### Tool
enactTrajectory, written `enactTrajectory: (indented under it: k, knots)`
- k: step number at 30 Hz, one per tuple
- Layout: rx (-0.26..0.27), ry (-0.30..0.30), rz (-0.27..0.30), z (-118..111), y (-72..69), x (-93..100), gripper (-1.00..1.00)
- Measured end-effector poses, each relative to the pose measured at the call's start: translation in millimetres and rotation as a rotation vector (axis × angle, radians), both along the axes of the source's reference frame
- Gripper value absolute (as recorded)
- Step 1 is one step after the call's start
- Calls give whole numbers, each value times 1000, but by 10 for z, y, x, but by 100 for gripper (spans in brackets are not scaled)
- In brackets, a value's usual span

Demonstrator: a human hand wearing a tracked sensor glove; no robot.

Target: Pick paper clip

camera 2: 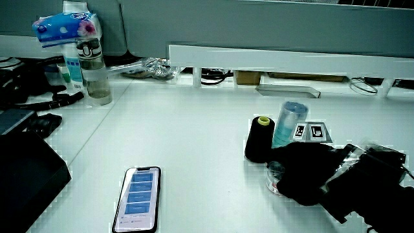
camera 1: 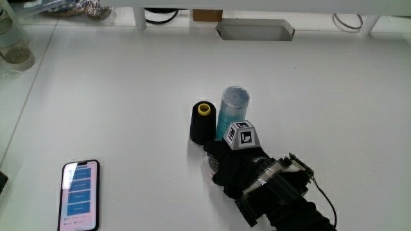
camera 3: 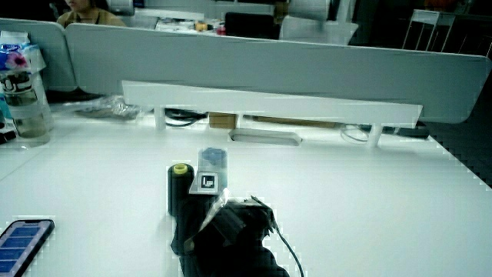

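A: On the desk (camera 1: 128, 96), where is the hand (camera 1: 239, 168) placed?
B: Beside the black spool (camera 1: 203, 123) and blue tube (camera 1: 231, 110), over a small clear container (camera 2: 275, 176).
A: Fingers? Paper clip?
B: Neither can be told; the clip is not made out.

We see the hand (camera 1: 236, 168) covered by a black glove. On its back sits a small cube (camera 1: 242, 135) with pale grey faces, each visible face carrying a black-and-white square pattern. At the wrist we note a black module (camera 1: 282, 183) with a clear or silvery part at its front. A thin black cable (camera 1: 325, 199) runs from this module along the forearm (camera 1: 302, 217), which is clad in black.
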State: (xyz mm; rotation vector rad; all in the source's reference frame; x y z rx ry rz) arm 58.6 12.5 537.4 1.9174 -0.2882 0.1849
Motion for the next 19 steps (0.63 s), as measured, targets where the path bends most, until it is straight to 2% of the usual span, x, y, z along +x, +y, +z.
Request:
enactTrajectory:
  k: [1, 2, 4, 6, 7, 8, 9, 10, 13, 14, 16, 17, 18, 19]
  knots:
    - [-6, 1, 2, 8, 6, 2, 100]
    - [11, -7, 0, -7, 7, -2, 100]
    - [-4, 4, -5, -7, 12, 0, 100]
    - [5, 21, -10, -14, 9, 14, 100]
    - [1, 4, -12, -42, 3, 20, 100]
    - [-5, 12, -12, -36, -1, 35, 100]
    - [22, 28, -12, -48, -9, 51, 100]
    - [5, 15, -12, -68, -15, 66, 100]
    - [1, 16, -10, -82, -35, 161, 100]
    - [-6, 28, -2, -76, -44, 208, 100]
    - [-30, 12, 13, -95, -55, 299, 100]
    - [-12, 55, 27, -70, -57, 360, 100]
    - [-38, 22, 24, -64, -54, 404, 100]
    - [-35, 34, 34, -61, -55, 461, 100]
